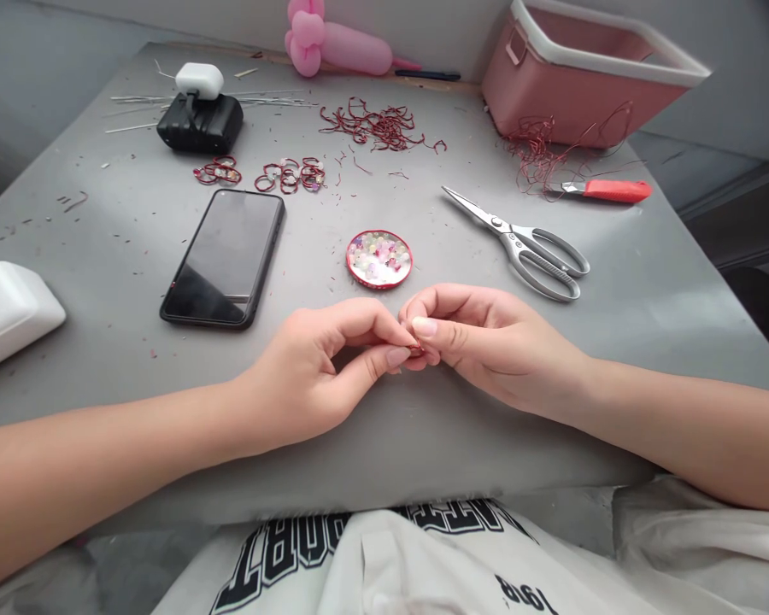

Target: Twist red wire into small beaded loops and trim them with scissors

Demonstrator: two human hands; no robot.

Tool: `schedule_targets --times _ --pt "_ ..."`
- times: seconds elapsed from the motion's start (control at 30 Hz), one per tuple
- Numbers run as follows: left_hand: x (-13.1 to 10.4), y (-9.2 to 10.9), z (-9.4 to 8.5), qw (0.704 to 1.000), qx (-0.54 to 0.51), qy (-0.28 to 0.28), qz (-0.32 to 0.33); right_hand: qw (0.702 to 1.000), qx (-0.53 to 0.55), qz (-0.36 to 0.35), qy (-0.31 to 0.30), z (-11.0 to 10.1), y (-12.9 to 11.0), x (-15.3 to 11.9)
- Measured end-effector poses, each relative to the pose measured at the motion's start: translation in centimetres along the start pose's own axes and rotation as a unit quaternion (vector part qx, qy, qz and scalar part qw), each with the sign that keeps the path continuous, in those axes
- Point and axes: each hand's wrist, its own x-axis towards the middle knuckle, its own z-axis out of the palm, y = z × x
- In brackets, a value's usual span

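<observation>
My left hand (333, 363) and my right hand (487, 342) meet at the near side of the grey table. Both pinch a small piece of dark red wire (415, 348) between thumb and fingertips, and the fingers hide most of it. Just beyond them lies a round red-rimmed lid (380, 283) holding pastel and pink beads (378, 254). Grey-handled scissors (519, 243) rest to the right, their blades pointing away to the left. Farther back are small dark red wire rings with beads (290, 175) and a pile of cut red wire pieces (381, 125).
A black phone (224, 256) lies left of the lid. Behind it stand a black box-like device (200, 124) and a white case (199, 80). At the back are a pink balloon (339, 43), a pink bin (551, 85), tangled red wire (538, 149) and a red-handled cutter (615, 190).
</observation>
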Motion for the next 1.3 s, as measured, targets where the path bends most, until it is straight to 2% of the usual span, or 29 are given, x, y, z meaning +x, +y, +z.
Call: schedule_targets --times 0.07,0.1,0.13,0.2,0.23,0.27,0.3,0.5,0.6,0.73,0.83,0.9,0.97,1.07,1.13,1.2,1.3 --pt "0.1 0.2 0.1 0.999 -0.010 0.020 -0.023 0.982 -0.116 -0.133 0.065 -0.3 0.1 0.2" --pt "0.1 0.3 0.1 0.999 -0.019 0.030 -0.036 0.952 -0.188 -0.220 0.098 -0.5 0.1 0.3" --pt "0.1 0.4 0.1 0.998 -0.029 0.037 -0.046 0.906 -0.263 -0.308 0.125 -0.8 0.2 0.5" --pt "0.1 0.4 0.2 0.996 -0.050 0.043 -0.056 0.790 -0.401 -0.441 0.144 -1.4 0.2 0.8" --pt "0.1 0.4 0.2 0.996 -0.058 0.043 -0.057 0.740 -0.454 -0.476 0.143 -1.7 0.2 0.9" --pt "0.0 0.4 0.3 0.995 -0.062 0.045 -0.056 0.702 -0.494 -0.494 0.139 -1.9 0.2 0.9" --pt "0.0 0.3 0.3 0.995 -0.064 0.048 -0.054 0.677 -0.520 -0.502 0.136 -2.0 0.2 0.8" --pt "-0.3 0.3 0.3 0.997 -0.033 0.066 -0.024 0.620 -0.550 -0.544 0.134 -1.6 0.5 0.4" --pt "-0.3 0.1 0.4 0.997 -0.010 0.071 -0.010 0.605 -0.553 -0.553 0.147 -1.2 0.6 0.4" --pt "-0.4 -0.1 0.4 0.996 0.041 0.075 0.035 0.622 -0.562 -0.528 0.135 -0.8 0.4 0.1" --pt "-0.5 -0.2 0.4 0.986 0.116 0.078 0.087 0.661 -0.556 -0.490 0.116 -0.3 0.1 -0.4" --pt "-0.6 -0.2 0.3 0.972 0.181 0.084 0.120 0.709 -0.533 -0.448 0.116 0.1 0.0 -0.7" --pt "-0.7 -0.3 0.4 0.957 0.234 0.086 0.145 0.777 -0.488 -0.384 0.102 0.3 -0.1 -0.9" --pt "-0.8 -0.3 0.5 0.939 0.286 0.090 0.167 0.898 -0.370 -0.233 0.048 0.4 -0.2 -0.7" --pt "-0.7 -0.3 0.5 0.936 0.299 0.089 0.164 0.960 -0.256 -0.115 -0.009 0.1 -0.3 -0.4" --pt "-0.5 -0.2 0.4 0.947 0.277 0.079 0.147 0.986 -0.153 -0.041 -0.056 -0.1 -0.5 -0.2" --pt "-0.3 -0.2 0.3 0.969 0.205 0.075 0.111 0.991 -0.108 -0.039 -0.064 -0.3 -0.8 0.1"
